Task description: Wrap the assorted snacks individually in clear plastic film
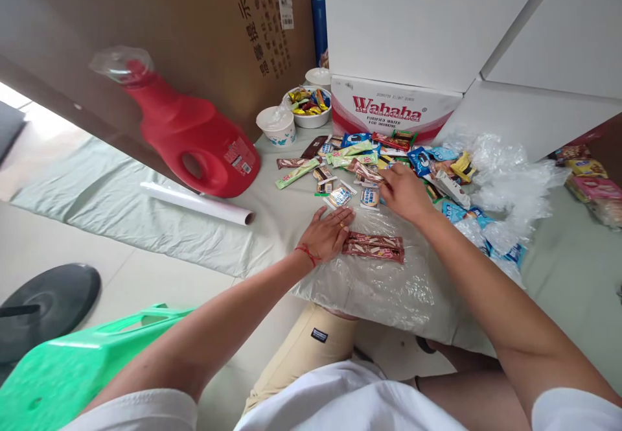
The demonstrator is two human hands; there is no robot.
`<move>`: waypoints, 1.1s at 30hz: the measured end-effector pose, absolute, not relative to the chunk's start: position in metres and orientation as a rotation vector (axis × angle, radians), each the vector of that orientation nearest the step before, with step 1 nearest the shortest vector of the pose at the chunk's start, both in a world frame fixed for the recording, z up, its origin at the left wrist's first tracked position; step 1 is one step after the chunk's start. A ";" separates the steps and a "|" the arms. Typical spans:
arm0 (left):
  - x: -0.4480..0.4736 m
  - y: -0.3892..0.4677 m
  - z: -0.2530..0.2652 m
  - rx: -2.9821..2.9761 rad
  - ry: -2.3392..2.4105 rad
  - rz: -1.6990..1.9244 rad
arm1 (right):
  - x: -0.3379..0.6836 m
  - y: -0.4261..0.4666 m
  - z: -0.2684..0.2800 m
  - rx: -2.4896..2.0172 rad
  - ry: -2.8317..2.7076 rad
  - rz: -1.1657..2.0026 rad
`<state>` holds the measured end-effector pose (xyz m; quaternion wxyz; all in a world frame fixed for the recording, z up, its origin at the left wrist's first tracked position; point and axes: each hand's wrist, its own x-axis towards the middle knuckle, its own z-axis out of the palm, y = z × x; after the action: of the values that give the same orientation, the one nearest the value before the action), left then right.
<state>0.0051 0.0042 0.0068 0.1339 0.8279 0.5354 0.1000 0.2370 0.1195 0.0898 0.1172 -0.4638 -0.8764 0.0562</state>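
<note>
My left hand (330, 233) lies flat with its fingers stretched out, pressing on a clear plastic bag (374, 288). Its thumb side touches brown stick-shaped snack packets (374, 249) lying side by side on the bag. My right hand (405, 191) has its fingers closed on the end of another brown snack packet (365, 172) at the near edge of a pile of wrapped snacks. Green stick packets (299, 173) and small white-and-blue square packets (340, 196) lie near it. The right fingertips are partly hidden behind the hand.
A red jug (194, 126) leans at the left beside a plastic film roll (199, 204). Behind are a paper cup (276, 126), a white bowl (313, 120) of sweets and a Wahaha carton (393, 107). Crumpled clear plastic (510, 178) lies right. A green stool (92, 360) stands lower left.
</note>
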 end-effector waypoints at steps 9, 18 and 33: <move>0.004 0.004 0.008 2.384 1.548 0.302 | 0.286 0.046 0.075 -0.890 -2.597 0.842; 0.004 0.003 0.008 2.395 1.535 0.319 | 0.273 0.051 0.069 -1.039 -2.605 0.764; 0.000 0.001 0.008 2.416 1.515 0.280 | -0.014 0.176 0.067 -1.174 -2.778 0.393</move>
<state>0.0001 0.0010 0.0075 0.1375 0.8352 0.5236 0.0968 -0.0136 0.1757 0.0674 0.0502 -0.3856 -0.9122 0.1291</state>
